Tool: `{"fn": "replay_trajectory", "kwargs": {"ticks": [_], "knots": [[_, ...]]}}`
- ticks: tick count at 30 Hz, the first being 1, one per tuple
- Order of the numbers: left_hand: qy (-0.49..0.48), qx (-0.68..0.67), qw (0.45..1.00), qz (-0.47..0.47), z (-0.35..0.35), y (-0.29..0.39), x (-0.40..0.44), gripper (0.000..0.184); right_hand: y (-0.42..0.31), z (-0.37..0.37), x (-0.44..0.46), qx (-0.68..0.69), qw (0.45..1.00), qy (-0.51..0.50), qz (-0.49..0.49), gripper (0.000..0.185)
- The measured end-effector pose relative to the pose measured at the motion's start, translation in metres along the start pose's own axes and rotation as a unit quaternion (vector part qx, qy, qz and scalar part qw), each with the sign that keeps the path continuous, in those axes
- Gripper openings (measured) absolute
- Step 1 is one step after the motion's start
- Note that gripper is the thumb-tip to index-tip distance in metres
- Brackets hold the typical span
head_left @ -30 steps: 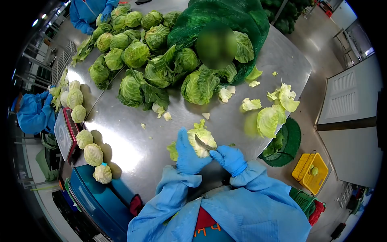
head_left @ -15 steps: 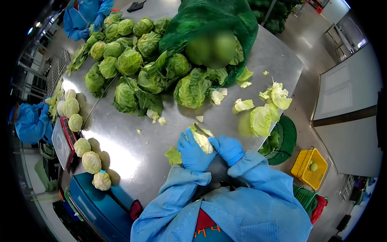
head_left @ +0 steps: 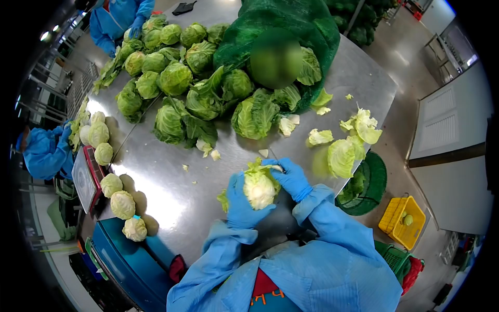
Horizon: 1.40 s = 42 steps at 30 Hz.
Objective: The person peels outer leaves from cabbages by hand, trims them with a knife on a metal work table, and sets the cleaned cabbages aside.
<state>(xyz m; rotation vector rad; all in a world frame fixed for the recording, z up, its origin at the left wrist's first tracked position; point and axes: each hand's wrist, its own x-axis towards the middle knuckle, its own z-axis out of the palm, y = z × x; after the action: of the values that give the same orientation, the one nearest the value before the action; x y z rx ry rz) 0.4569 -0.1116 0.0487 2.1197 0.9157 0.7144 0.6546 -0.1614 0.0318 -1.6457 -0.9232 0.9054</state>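
Observation:
A trimmed cabbage (head_left: 260,190) rests in my left hand (head_left: 241,204), its pale cut side turned up and loose green leaf at its far edge. The fingers of that hand wrap round its left and near sides. My right hand (head_left: 292,179) is closed at the upper right of the cabbage, beside a whitish bit of leaf or stalk. The knife seen in this hand earlier is hidden by the fingers now. A loose leaf (head_left: 222,199) shows just left of my left hand.
Untrimmed cabbages (head_left: 175,79) and a green mesh sack (head_left: 280,26) cover the far table (head_left: 150,156). Trimmed heads (head_left: 122,204) line the left, near a scale (head_left: 84,179). Cut leaves (head_left: 341,157) lie at right, above a green basket (head_left: 375,184) and yellow crate (head_left: 403,221). Two co-workers stand left.
The cabbage has turned so its pale cut side shows. My right hand has moved up and away from me, and the knife blade has gone out of sight.

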Motion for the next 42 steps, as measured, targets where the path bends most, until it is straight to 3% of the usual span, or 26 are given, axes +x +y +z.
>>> {"fn": "replay_trajectory", "kwargs": {"ticks": [3, 5, 7, 8, 10, 11, 12, 14, 15, 17, 18, 19, 21, 24, 30, 33, 36, 39, 42], "knots": [[-0.030, -0.106, 0.994, -0.023, -0.023, -0.027, -0.017, 0.126, 0.007, -0.002, 0.003, 0.144, 0.980, 0.031, 0.131, 0.033], [-0.033, -0.272, 0.959, -0.068, -0.028, -0.039, -0.032, 0.125, 0.039, -0.014, 0.002, 0.229, 0.943, 0.060, 0.234, 0.033], [-0.047, -0.405, 0.902, -0.138, -0.048, -0.036, -0.038, 0.122, 0.094, -0.026, -0.003, 0.164, 0.971, 0.121, 0.128, 0.035], [-0.070, -0.450, 0.878, -0.145, -0.059, -0.035, -0.039, 0.118, 0.110, -0.047, -0.008, 0.041, 0.979, 0.166, 0.113, 0.036], [-0.046, -0.465, 0.865, -0.182, -0.057, -0.044, -0.045, 0.118, 0.066, -0.079, -0.021, -0.219, 0.943, 0.240, 0.076, 0.037], [-0.032, -0.472, 0.859, -0.196, -0.056, -0.048, -0.043, 0.118, 0.030, -0.091, -0.023, -0.349, 0.896, 0.270, 0.047, 0.036], [-0.018, -0.422, 0.873, -0.244, -0.053, -0.039, -0.036, 0.118, 0.012, -0.096, -0.025, -0.352, 0.882, 0.314, 0.000, 0.033], [-0.037, -0.212, 0.959, -0.181, -0.048, -0.023, -0.023, 0.118, -0.014, -0.103, -0.027, -0.352, 0.842, 0.398, -0.092, 0.028], [-0.048, -0.103, 0.983, -0.147, -0.046, -0.011, -0.015, 0.118, -0.029, -0.102, -0.032, -0.319, 0.878, 0.352, -0.059, 0.025], [-0.020, -0.064, 0.990, -0.125, -0.039, 0.012, -0.006, 0.113, -0.052, -0.084, -0.047, -0.249, 0.933, 0.260, 0.014, 0.022], [-0.016, -0.029, 0.995, -0.096, -0.032, 0.013, -0.006, 0.111, -0.049, -0.077, -0.054, -0.261, 0.951, 0.167, 0.012, 0.024], [-0.015, 0.005, 0.998, -0.064, -0.024, 0.014, -0.005, 0.110, -0.042, -0.068, -0.059, -0.269, 0.960, 0.076, 0.012, 0.029], [-0.009, -0.020, 0.998, -0.065, -0.008, 0.014, -0.006, 0.112, -0.030, -0.039, -0.068, -0.229, 0.973, -0.014, 0.024, 0.038], [-0.008, -0.016, 0.998, -0.068, -0.001, 0.022, -0.004, 0.108, -0.041, -0.017, -0.071, -0.291, 0.953, -0.084, -0.019, 0.041], [-0.027, 0.012, 0.998, -0.047, -0.002, 0.027, 0.007, 0.106, -0.021, -0.027, -0.056, -0.238, 0.955, -0.176, -0.016, 0.050], [-0.025, 0.026, 0.998, -0.053, 0.003, 0.026, 0.008, 0.106, -0.019, -0.025, -0.047, -0.248, 0.956, -0.157, 0.000, 0.054], [-0.023, 0.040, 0.996, -0.073, 0.005, 0.025, 0.010, 0.106, -0.024, -0.023, -0.036, -0.267, 0.943, -0.196, 0.043, 0.057], [-0.019, 0.048, 0.995, -0.084, 0.007, 0.026, 0.015, 0.105, -0.056, -0.026, -0.027, -0.230, 0.928, -0.248, 0.157, 0.058], [-0.008, 0.050, 0.995, -0.086, 0.008, 0.026, 0.015, 0.104, -0.041, -0.014, -0.035, -0.343, 0.927, -0.148, 0.019, 0.058]]}}
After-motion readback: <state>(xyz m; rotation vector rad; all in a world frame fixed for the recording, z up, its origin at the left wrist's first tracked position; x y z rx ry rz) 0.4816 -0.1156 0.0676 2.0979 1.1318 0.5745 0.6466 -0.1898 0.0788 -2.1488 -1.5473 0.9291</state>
